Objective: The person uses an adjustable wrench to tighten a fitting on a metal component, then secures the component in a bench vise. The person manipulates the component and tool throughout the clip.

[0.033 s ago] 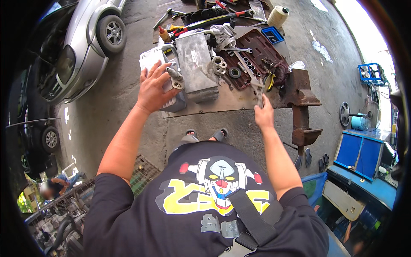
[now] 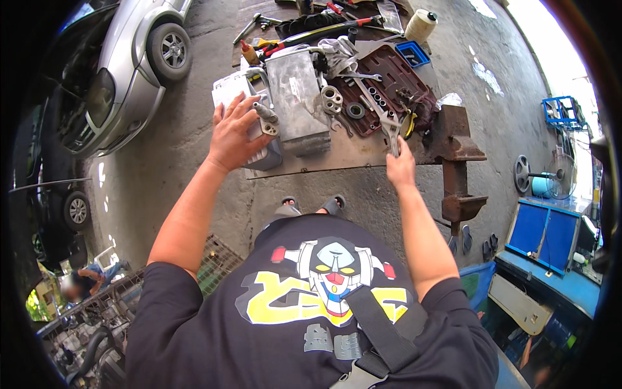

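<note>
My left hand (image 2: 230,139) grips the top of a pale, box-shaped metal core (image 2: 227,91), fingers spread over it and thumb by its two-hole metal fitting block (image 2: 268,120). My right hand (image 2: 401,160) holds the handle of an adjustable wrench (image 2: 391,128), whose head lies over a brown socket case (image 2: 372,65) with sockets, a black ring and yellow-handled pliers. Between my hands sits a larger grey aluminium core (image 2: 291,104). A loose metal fitting (image 2: 331,99) and open-ended wrenches lie beside it on the worktable (image 2: 337,165).
A rusty vise (image 2: 459,136) stands at the table's right corner. Tools, bottles and a blue tray (image 2: 412,53) crowd the back. Cars (image 2: 123,58) stand left, a person (image 2: 87,282) is low left. A fan, blue cabinet (image 2: 538,233) and metal cage (image 2: 214,259) surround me.
My right hand has shifted very slightly up, away from my body, with the wrench. My left hand looks unmoved.
</note>
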`<state>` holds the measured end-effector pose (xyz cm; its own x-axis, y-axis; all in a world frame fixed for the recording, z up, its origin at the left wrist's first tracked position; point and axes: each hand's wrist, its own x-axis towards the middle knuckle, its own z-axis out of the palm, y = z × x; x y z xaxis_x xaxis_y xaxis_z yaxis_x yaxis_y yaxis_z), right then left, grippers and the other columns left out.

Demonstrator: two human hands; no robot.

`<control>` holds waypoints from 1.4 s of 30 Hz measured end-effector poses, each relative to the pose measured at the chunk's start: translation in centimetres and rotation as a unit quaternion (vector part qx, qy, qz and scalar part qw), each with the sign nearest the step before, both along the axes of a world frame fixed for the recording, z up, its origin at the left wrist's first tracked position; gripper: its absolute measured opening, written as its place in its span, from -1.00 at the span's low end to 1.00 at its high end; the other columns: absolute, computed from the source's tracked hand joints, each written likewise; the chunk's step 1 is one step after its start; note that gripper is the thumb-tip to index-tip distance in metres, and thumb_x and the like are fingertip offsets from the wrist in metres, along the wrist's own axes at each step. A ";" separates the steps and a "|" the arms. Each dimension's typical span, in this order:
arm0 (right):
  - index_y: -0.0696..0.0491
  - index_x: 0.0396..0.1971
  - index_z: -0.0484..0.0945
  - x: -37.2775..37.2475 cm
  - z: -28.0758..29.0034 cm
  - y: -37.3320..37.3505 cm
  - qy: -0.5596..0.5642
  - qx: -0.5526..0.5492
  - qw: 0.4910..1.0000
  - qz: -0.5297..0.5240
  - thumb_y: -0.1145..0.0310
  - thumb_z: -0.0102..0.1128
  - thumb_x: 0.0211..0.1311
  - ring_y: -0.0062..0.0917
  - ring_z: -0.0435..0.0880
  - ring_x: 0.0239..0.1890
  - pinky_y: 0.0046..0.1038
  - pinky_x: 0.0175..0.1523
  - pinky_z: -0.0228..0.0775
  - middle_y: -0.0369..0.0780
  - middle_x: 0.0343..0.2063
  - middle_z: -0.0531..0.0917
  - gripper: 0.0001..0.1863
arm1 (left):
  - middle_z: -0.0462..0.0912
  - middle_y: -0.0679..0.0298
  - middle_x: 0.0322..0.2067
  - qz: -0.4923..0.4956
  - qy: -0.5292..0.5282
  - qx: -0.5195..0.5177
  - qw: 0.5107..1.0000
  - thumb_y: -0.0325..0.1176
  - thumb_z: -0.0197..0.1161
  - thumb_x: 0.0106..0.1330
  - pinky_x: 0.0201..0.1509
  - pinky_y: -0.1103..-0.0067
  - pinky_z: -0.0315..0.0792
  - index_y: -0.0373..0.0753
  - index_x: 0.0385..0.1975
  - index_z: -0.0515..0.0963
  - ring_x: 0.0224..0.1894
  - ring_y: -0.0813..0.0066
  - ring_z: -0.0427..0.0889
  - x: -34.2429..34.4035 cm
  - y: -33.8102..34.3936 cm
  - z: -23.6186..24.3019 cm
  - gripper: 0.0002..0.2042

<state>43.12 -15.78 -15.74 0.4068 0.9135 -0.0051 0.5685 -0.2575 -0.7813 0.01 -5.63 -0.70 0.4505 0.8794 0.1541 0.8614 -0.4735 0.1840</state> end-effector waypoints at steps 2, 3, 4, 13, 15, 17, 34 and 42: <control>0.13 0.45 0.52 1.3 -0.3 4.2 -0.006 -0.061 0.998 0.007 0.49 0.15 0.26 -0.05 0.71 0.33 -0.17 0.48 0.47 0.09 0.26 0.73 -0.32 | 0.46 0.38 0.55 -0.001 -0.009 0.000 1.000 0.06 0.57 0.25 0.74 -0.14 -0.11 0.04 0.08 0.72 0.71 0.13 0.22 0.2 -0.2 0.1 -0.55; 0.03 0.46 0.54 1.8 -0.5 6.3 -0.022 -0.089 0.996 0.016 0.48 0.14 0.26 -0.07 0.71 0.32 -0.18 0.47 0.48 0.05 0.27 0.74 -0.31 | 0.46 0.39 0.56 -0.003 -0.016 0.001 1.000 0.06 0.57 0.26 0.74 -0.14 -0.10 0.04 0.07 0.72 0.71 0.13 0.22 0.3 -0.3 0.2 -0.55; -0.01 0.46 0.55 2.0 -0.9 8.3 -0.031 -0.096 0.995 0.009 0.48 0.14 0.26 -0.06 0.72 0.32 -0.17 0.46 0.49 0.03 0.27 0.74 -0.31 | 0.46 0.40 0.56 -0.002 -0.005 -0.002 1.000 0.07 0.57 0.25 0.74 -0.16 -0.10 0.04 0.09 0.72 0.71 0.13 0.21 0.3 -0.3 0.2 -0.53; 0.01 0.26 0.69 2.0 -0.5 14.1 -0.207 0.085 0.973 0.051 0.36 0.37 0.32 -0.19 0.70 0.27 -0.19 0.44 0.51 -0.08 0.18 0.74 -0.52 | 0.47 0.41 0.56 0.009 -0.015 -0.017 1.000 0.04 0.60 0.21 0.75 -0.13 -0.10 0.04 0.06 0.76 0.73 0.15 0.18 -0.6 -0.1 0.2 -0.55; 0.01 0.18 0.72 0.7 0.3 12.4 -0.127 0.125 0.980 0.087 0.38 0.39 0.30 -0.15 0.70 0.26 -0.16 0.44 0.50 -0.08 0.13 0.76 -0.57 | 0.47 0.41 0.55 0.006 -0.014 -0.008 1.000 0.09 0.60 0.20 0.73 -0.17 -0.07 -0.04 0.00 0.73 0.72 0.15 0.21 -0.7 0.0 0.0 -0.52; 0.08 0.06 0.74 -1.0 0.5 9.2 -0.077 0.171 0.976 0.108 0.39 0.39 0.31 -0.17 0.74 0.13 -0.18 0.34 0.55 -0.08 0.01 0.77 -0.67 | 0.47 0.41 0.55 0.001 -0.028 -0.007 1.000 0.09 0.61 0.19 0.73 -0.16 -0.08 -0.04 -0.02 0.73 0.72 0.15 0.21 -0.8 0.0 -0.1 -0.53; 0.11 0.00 0.74 -8.1 -1.5 -11.7 0.060 -0.035 0.990 0.124 0.48 0.41 0.34 -0.31 0.78 -0.25 -0.31 -0.07 0.64 -0.12 -0.11 0.76 -0.74 | 0.45 0.33 0.56 -0.011 -0.017 -0.017 1.000 -0.01 0.58 0.21 0.75 -0.10 -0.17 -0.03 0.05 0.74 0.73 0.08 0.17 -0.6 0.2 0.2 -0.56; 0.14 -0.02 0.76 -13.5 1.6 -11.0 0.069 -0.031 0.997 0.010 0.43 0.42 0.40 -0.34 0.81 -0.23 -0.34 -0.08 0.64 -0.13 -0.18 0.80 -0.79 | 0.43 0.12 0.54 -0.083 -0.035 -0.069 0.994 0.17 0.64 0.14 0.70 -0.13 -0.13 -0.14 0.17 0.69 0.69 -0.08 0.16 -1.7 0.9 2.1 -0.31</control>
<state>29.63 -26.81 -14.13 0.3800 0.9176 -0.1164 0.4630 -0.2977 -0.8349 -1.71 -4.77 1.42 0.5836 0.8086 0.0742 0.7561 -0.5745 0.3135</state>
